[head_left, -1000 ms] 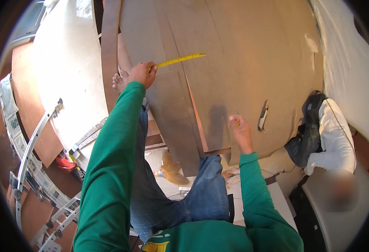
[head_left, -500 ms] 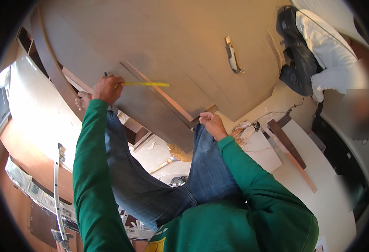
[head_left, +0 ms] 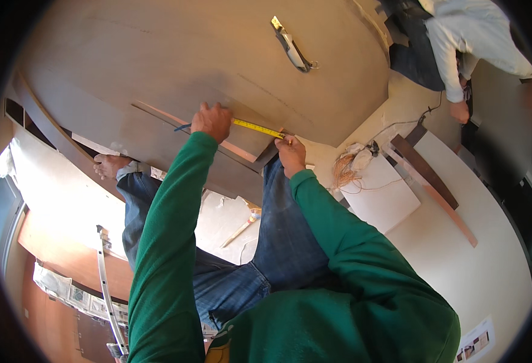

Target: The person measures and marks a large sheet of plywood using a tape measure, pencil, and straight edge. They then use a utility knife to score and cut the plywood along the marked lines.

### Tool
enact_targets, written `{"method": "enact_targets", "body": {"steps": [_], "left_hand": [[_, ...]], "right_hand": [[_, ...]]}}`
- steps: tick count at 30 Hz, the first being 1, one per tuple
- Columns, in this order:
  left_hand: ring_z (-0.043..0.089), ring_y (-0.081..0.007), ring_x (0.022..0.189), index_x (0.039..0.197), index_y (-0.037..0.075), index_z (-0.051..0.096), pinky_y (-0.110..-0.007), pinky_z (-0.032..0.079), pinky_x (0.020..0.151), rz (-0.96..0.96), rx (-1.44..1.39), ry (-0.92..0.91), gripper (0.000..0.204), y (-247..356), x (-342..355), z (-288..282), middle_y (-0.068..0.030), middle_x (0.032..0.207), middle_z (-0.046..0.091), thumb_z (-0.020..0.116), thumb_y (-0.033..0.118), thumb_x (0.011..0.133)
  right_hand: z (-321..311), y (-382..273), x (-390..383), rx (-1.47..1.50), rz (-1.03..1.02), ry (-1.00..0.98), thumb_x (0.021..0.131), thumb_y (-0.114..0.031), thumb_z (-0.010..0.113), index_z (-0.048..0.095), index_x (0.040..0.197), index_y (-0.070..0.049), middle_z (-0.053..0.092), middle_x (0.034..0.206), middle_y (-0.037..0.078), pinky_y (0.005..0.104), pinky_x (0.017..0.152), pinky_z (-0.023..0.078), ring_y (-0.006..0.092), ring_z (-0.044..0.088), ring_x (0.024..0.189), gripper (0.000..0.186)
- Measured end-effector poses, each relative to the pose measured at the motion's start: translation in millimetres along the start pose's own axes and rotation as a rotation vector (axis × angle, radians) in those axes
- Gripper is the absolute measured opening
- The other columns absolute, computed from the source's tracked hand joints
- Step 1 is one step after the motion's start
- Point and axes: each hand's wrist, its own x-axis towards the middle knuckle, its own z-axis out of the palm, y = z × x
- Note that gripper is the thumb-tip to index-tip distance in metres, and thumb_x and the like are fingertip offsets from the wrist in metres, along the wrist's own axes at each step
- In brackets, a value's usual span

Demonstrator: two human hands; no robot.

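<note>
A yellow tape measure blade (head_left: 257, 126) stretches slantwise between my hands over a large grey-brown board (head_left: 175, 54). My left hand (head_left: 213, 123) is closed round the tape's body, which its fingers hide. A thin dark blue stick like a pen or pencil (head_left: 182, 127) pokes out on the left of that hand. At the blade's far right end my right hand (head_left: 290, 155) is closed, its fingers pinching the tip by the corner of a narrow strip (head_left: 239, 152) with a reddish-brown face. My right knee lies just below that corner.
A snap-off utility knife (head_left: 291, 45) lies on the board. Another person's hand (head_left: 459, 112) shows at the upper right. Coiled orange cord (head_left: 344, 172), a white panel (head_left: 384, 202) and dark strips (head_left: 426, 172) lie to the right. A brush-like tool (head_left: 240, 228) rests between my legs.
My left hand has moved right and closer to my right hand. The blade's end, free before, is now at my right fingers. The other person has leaned, bringing a hand into view.
</note>
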Motion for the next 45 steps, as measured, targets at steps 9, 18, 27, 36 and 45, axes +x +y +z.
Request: {"method": "enact_targets", "body": {"steps": [9, 18, 27, 36, 45], "left_hand": [[0.060, -0.0375, 0.118, 0.113, 0.019, 0.076, -0.048, 0.059, 0.090, -0.017, 0.024, 0.014, 0.023, -11, 10, -5, -0.0084, 0.118, 0.067, 0.063, 0.034, 0.101], [0.060, -0.0366, 0.119, 0.114, 0.019, 0.076, -0.050, 0.059, 0.090, -0.021, 0.037, -0.010, 0.025, -7, 18, -12, -0.0076, 0.118, 0.067, 0.063, 0.036, 0.101], [0.057, -0.0370, 0.122, 0.120, 0.019, 0.073, -0.046, 0.060, 0.088, -0.060, 0.030, -0.018, 0.028, -8, 23, 7, -0.0080, 0.122, 0.065, 0.063, 0.036, 0.100], [0.057, -0.0343, 0.122, 0.120, 0.020, 0.073, -0.042, 0.059, 0.088, -0.105, -0.008, -0.071, 0.026, -8, 18, 6, -0.0072, 0.125, 0.065, 0.066, 0.032, 0.098], [0.058, -0.0372, 0.123, 0.119, 0.025, 0.074, -0.048, 0.057, 0.094, -0.081, -0.153, -0.043, 0.025, -33, -4, -7, -0.0091, 0.125, 0.066, 0.060, 0.036, 0.101]], "right_hand": [[28, 17, 3, 0.061, -0.184, 0.263, 0.086, -0.019, 0.078, 0.076, 0.105, -0.002, 0.078, 0.093, 0.014, 0.0315, 0.081, 0.056, 0.0208, 0.073, 0.084, 0.026], [43, 24, -4, 0.047, -0.068, 0.290, 0.081, -0.021, 0.082, 0.077, 0.099, -0.003, 0.077, 0.090, 0.012, 0.0349, 0.079, 0.057, 0.0221, 0.073, 0.081, 0.025], [47, 36, 4, 0.027, -0.009, 0.265, 0.081, -0.024, 0.085, 0.075, 0.098, -0.004, 0.075, 0.091, 0.010, 0.0349, 0.079, 0.056, 0.0216, 0.071, 0.083, 0.029], [37, 17, -3, -0.073, 0.012, 0.128, 0.086, -0.019, 0.083, 0.070, 0.095, -0.002, 0.070, 0.087, 0.006, 0.0305, 0.074, 0.052, 0.0159, 0.064, 0.079, 0.023], [31, 11, -1, -0.145, 0.006, 0.029, 0.089, -0.020, 0.080, 0.069, 0.091, -0.004, 0.067, 0.081, 0.001, 0.0295, 0.069, 0.047, 0.0130, 0.056, 0.073, 0.020]]}}
